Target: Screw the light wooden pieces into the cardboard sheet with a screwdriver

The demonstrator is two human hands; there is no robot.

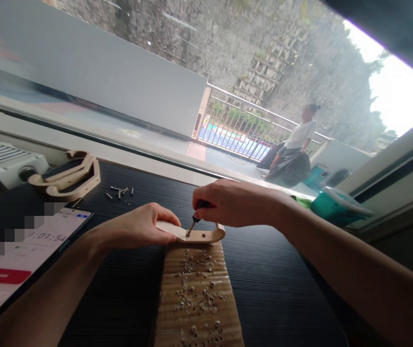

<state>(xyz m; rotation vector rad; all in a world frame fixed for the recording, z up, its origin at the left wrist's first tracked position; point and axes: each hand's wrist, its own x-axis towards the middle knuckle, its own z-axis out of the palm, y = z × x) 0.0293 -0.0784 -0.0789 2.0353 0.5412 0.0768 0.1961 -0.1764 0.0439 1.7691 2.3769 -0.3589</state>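
Observation:
My left hand (139, 226) is closed on the left end of a flat, pale wooden piece (202, 236) and presses it down at the far end of a cardboard strip (197, 294). In my right hand (230, 202), fingers wrapped round its dark handle, a small screwdriver (193, 222) stands tilted with its tip on the wooden piece. The cardboard is full of small punched holes and crumbs.
Everything rests on a dark table (271, 284). Several loose screws (119, 192) lie beyond my left hand. Stacked wooden frame pieces (67, 176) lie at far left, a phone (18, 260) showing a timer at near left, a teal box (336, 205) at right. A person sits outside the window.

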